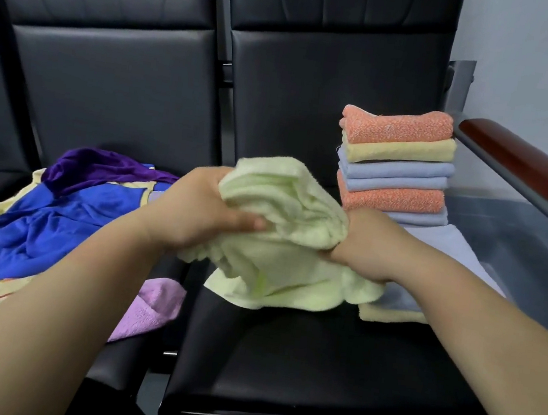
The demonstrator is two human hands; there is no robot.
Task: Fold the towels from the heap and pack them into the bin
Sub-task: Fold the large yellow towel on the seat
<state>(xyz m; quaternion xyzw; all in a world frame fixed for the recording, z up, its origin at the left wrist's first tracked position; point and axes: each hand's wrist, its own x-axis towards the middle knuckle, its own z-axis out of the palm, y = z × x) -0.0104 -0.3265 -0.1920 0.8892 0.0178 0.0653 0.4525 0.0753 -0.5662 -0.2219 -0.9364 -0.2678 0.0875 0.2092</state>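
While both of your hands hold the pale green towel [286, 209] above the black seat [281, 363], it hangs bunched and half folded at the centre of your view. Your left hand [195, 215] grips it from nine o'clock, thumb pressed flat across the front folds and the other fingers curled behind the cloth. Your right hand [360, 249] clutches it from three o'clock. Its fingers are buried in the folds, so I cannot tell how they lie. The heap [68, 216] of blue, purple, yellow and lilac cloth lies on the next seat at eight to nine o'clock. A stack of folded towels [395, 163], orange, yellow and lavender, stands at one o'clock, just behind your right hand. A flat lavender towel [440, 248] lies at three o'clock, in what may be a clear bin [530, 245], though its walls are hard to make out.
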